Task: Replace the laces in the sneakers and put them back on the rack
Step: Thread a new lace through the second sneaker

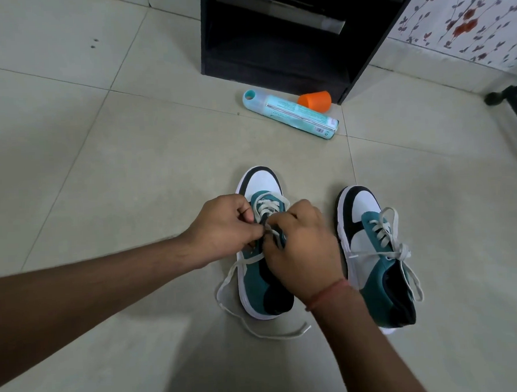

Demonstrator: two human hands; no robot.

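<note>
Both hands, left hand (223, 227) and right hand (302, 247), pinch the limp white lace (270, 208) over the left sneaker (263, 273) on the floor; tied mate (374, 255) at three o'clock; grip near the tips.

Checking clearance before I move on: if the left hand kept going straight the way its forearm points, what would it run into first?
Probably the right hand: the left hand points rightward across the left sneaker, fingertips nearly meeting over the lace. Depth is unclear.
</note>
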